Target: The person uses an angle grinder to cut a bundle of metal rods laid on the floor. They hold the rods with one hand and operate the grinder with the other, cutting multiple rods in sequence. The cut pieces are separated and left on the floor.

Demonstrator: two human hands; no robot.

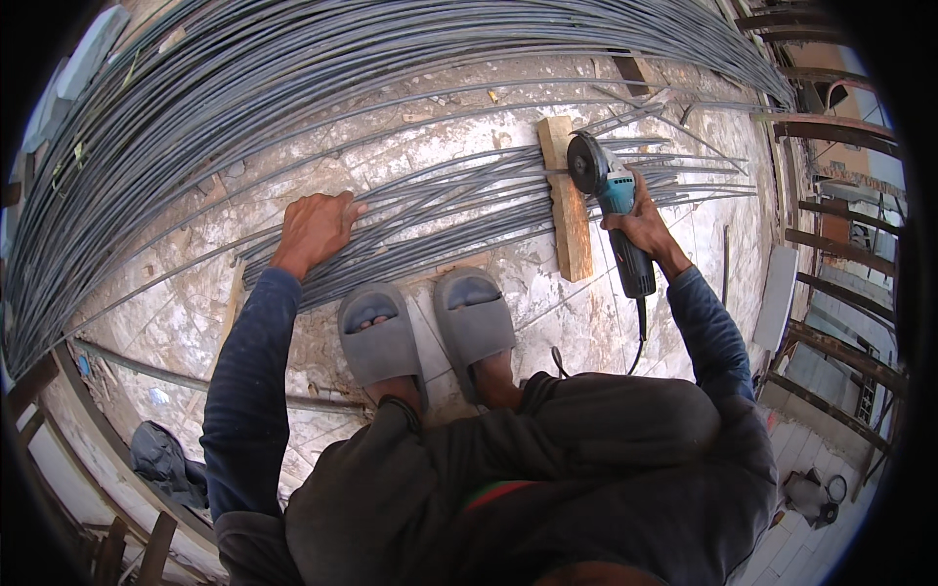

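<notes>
Right now the left hand (315, 228) presses flat on the bundle of thin grey steel rods (430, 210), the right hand (640, 223) grips the blue-green grinder (614, 200) at the wooden block (565, 200), and no cut shows yet.

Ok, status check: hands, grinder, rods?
Left hand pressing down on rod bundle. Right hand gripping angle grinder, disc at rods beside wooden block. Both sandalled feet at bundle edge.
</notes>
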